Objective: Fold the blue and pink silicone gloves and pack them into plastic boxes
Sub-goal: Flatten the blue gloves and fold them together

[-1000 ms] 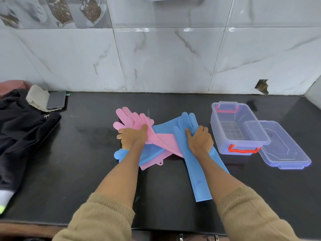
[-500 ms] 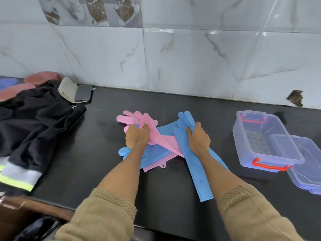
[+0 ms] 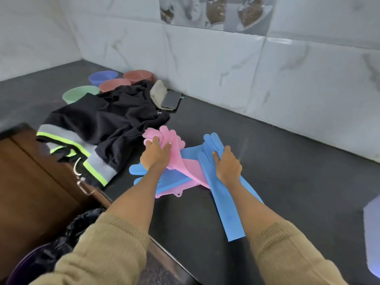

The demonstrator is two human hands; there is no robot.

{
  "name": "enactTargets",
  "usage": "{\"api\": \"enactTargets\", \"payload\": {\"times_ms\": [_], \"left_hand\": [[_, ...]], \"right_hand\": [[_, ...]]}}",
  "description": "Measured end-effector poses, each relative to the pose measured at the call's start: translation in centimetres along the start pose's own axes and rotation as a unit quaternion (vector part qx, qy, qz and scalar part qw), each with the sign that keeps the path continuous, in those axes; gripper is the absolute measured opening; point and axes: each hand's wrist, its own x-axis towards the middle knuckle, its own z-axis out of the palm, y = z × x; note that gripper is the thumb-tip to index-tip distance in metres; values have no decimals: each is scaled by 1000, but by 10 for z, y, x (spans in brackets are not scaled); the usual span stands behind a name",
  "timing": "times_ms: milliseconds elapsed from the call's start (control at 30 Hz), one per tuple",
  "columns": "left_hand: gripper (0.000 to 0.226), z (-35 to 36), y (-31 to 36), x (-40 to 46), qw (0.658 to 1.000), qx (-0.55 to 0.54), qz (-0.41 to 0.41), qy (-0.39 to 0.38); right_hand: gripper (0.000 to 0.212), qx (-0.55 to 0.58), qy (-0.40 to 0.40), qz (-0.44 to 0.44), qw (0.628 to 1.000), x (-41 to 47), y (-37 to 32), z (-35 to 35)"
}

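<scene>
Four silicone gloves lie crossed in a heap on the black countertop (image 3: 287,161), which serves as landmark for all that follows. The long blue glove (image 3: 224,194) runs with its long axis from the counter's near edge, where its open cuff lies, up toward the marble-tiled wall (image 3: 226,68), fingertips pointing at the wall. The right hand (image 3: 227,164) rests flat on its palm section, fingers loosely spread and pressing down rather than clamped. A pink glove (image 3: 174,149) crosses it diagonally, its finger end tilted up and toward the counter's left part; the left hand (image 3: 155,155) has its fingers curled shut around those pink fingers. Beneath these lie a second blue glove (image 3: 164,179), fingertips pointing toward the counter's left edge, and a second pink glove (image 3: 185,187), of which only the cuff portion shows; the rest is covered. At the counter's right edge a pale translucent form (image 3: 372,233) is cut off by the frame and blurred; what it is cannot be told. On the counter's left part sits a black garment (image 3: 107,120) with reflective stripes, a phone (image 3: 171,100) beside a beige cloth (image 3: 158,93) near the wall, and four coloured bowls (image 3: 102,77) behind the garment, partly hidden by it. A brown wooden cabinet (image 3: 30,182) stands below the counter's left edge.
</scene>
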Motion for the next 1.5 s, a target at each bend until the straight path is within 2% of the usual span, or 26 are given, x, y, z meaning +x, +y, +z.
{"api": "enactTargets", "payload": {"times_ms": [167, 300, 367, 433, 500, 567, 633, 767, 867, 1000, 1067, 1167, 1233, 1300, 1400, 1500], "left_hand": [[55, -11, -15, 33, 995, 72, 74, 4], [57, -6, -27, 43, 992, 69, 101, -28], [56, -5, -31, 45, 989, 91, 114, -38], [54, -9, -26, 46, 982, 153, 112, -8], [50, -14, -11, 38, 978, 185, 85, 46], [46, -18, 10, 14, 984, 139, 67, 88], [40, -13, 27, -25, 989, 67, 90, 92], [43, 15, 38, -114, 993, -49, 101, -35], [47, 36, 34, -154, 984, 18, 161, -71], [55, 52, 26, -187, 965, 55, 230, -112], [60, 56, 27, -200, 956, 65, 253, -131], [60, 55, 30, -214, 954, 34, 265, -139], [59, 54, 32, -219, 948, 8, 280, -152], [59, 55, 34, -226, 930, -1, 325, -171], [57, 62, 38, -237, 887, -2, 420, -192], [56, 69, 43, -241, 848, -19, 481, -222]], "right_hand": [[36, 1, -4, -9, 1000, 6, -27, 21], [38, 17, 22, 19, 999, 7, -29, 24], [44, 33, 9, 40, 999, 8, -29, 22], [54, 51, -59, 75, 994, 13, -31, 13], [59, 135, -171, 123, 968, 20, -29, -5], [62, 251, -263, 162, 917, 25, -20, -28], [58, 311, -289, 172, 889, 26, 0, -39], [43, 388, -237, 179, 873, 1, 50, -46], [46, 466, -172, 200, 844, -31, 79, -51], [42, 459, -87, 216, 857, -66, 96, -59], [38, 444, -88, 224, 863, -75, 94, -65], [38, 367, -161, 198, 894, -80, 79, -71], [24, 378, -158, 181, 894, -85, 73, -71], [14, 423, -115, 183, 880, -94, 81, -72], [15, 473, -55, 208, 855, -115, 105, -81], [20, 513, 16, 221, 829, -137, 128, -94]]}}
